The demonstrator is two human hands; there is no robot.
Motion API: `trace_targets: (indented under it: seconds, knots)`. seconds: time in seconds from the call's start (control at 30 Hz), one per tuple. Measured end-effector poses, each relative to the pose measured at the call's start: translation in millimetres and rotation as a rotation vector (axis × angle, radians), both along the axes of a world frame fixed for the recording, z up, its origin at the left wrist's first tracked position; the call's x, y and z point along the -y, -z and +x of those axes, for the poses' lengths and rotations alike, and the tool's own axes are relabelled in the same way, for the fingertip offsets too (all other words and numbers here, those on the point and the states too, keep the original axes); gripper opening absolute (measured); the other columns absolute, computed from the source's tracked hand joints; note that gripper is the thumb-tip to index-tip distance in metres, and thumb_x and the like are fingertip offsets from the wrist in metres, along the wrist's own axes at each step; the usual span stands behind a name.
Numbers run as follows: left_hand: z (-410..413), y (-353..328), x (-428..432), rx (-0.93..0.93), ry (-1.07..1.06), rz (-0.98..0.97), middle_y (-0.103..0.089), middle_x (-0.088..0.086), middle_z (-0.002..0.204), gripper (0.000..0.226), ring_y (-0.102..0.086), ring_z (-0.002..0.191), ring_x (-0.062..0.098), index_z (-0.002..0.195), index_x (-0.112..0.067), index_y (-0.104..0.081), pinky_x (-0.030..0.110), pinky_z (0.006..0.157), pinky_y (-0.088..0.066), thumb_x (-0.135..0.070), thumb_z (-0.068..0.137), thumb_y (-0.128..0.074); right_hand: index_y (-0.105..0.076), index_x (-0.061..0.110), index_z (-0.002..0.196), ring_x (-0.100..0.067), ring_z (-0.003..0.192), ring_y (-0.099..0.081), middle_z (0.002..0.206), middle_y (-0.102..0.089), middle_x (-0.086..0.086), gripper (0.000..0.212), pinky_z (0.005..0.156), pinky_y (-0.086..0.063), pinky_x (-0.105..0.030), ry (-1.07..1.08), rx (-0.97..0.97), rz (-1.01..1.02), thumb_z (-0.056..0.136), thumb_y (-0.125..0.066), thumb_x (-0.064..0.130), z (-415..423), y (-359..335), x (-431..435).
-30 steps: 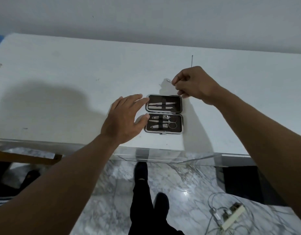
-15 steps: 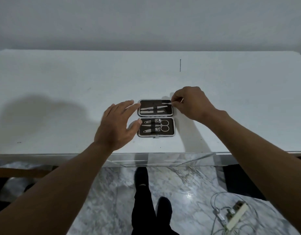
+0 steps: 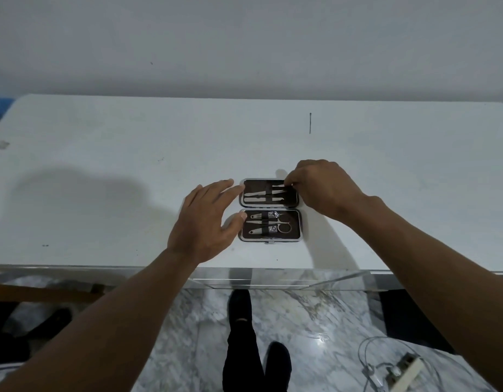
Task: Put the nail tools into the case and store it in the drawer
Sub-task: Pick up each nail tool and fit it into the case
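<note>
An open black nail-tool case (image 3: 270,239) with a silver rim lies flat on the white table (image 3: 103,171). Its near half holds clippers and small scissors (image 3: 275,223) under an elastic strap; its far half holds slim metal tools (image 3: 256,196). My left hand (image 3: 205,222) has straight fingers, the fingertips and thumb touching the case's left edge. My right hand (image 3: 321,188) pinches a thin metal tool (image 3: 278,187) at the right end of the far half, with the tool's tip lying under the strap.
A thin dark pin-like object (image 3: 310,123) lies farther back on the table. A clear acrylic drawer front (image 3: 273,278) runs along the table's near edge. Below are a marble floor, my legs (image 3: 244,340) and a power strip with cables (image 3: 400,372).
My right hand has come down from behind the case to its far half, bringing the thin tool in over the strap. The left hand has stayed at the case's left edge.
</note>
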State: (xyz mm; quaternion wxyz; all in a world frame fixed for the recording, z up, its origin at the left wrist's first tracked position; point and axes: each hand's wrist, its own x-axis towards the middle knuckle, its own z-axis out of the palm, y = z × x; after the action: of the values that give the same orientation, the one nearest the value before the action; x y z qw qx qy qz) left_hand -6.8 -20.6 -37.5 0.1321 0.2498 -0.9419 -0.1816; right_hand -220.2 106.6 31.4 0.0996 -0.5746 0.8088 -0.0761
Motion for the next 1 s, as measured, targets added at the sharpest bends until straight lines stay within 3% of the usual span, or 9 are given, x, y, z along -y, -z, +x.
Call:
trace_targets:
  seconds: [0.33,0.63,1.0]
  knots:
    - [-0.2,0.7,0.5,0.002,0.001,0.003,-0.046,-0.008,0.148,0.052,-0.037,0.139,0.01,0.142,-0.031,-0.046,0.032,0.118,-0.014,-0.047,0.093,-0.047,-0.07,0.019,0.108,-0.03,0.1,-0.061,0.107,-0.067,-0.005,0.029,0.083,-0.051,-0.039,-0.001,0.019,0.011,0.092,-0.048,0.011,9.8,2.0,14.1]
    - [0.0,1.4,0.9,-0.009,-0.002,0.005,-0.045,-0.009,0.148,0.052,-0.037,0.138,0.01,0.142,-0.032,-0.046,0.034,0.118,-0.016,-0.046,0.093,-0.049,-0.071,0.013,0.108,-0.031,0.098,-0.061,0.106,-0.068,-0.011,0.03,0.085,-0.05,-0.039,-0.033,0.04,0.016,0.088,-0.051,0.003,10.0,5.4,17.0]
    - [-0.2,0.7,0.8,-0.008,0.002,0.003,-0.046,-0.008,0.148,0.051,-0.038,0.138,0.011,0.142,-0.031,-0.047,0.035,0.118,-0.017,-0.045,0.093,-0.051,-0.071,0.011,0.099,-0.031,0.091,-0.061,0.096,-0.07,-0.01,0.025,0.08,-0.049,-0.037,0.079,0.08,-0.077,0.087,-0.051,0.0,17.9,11.8,21.0]
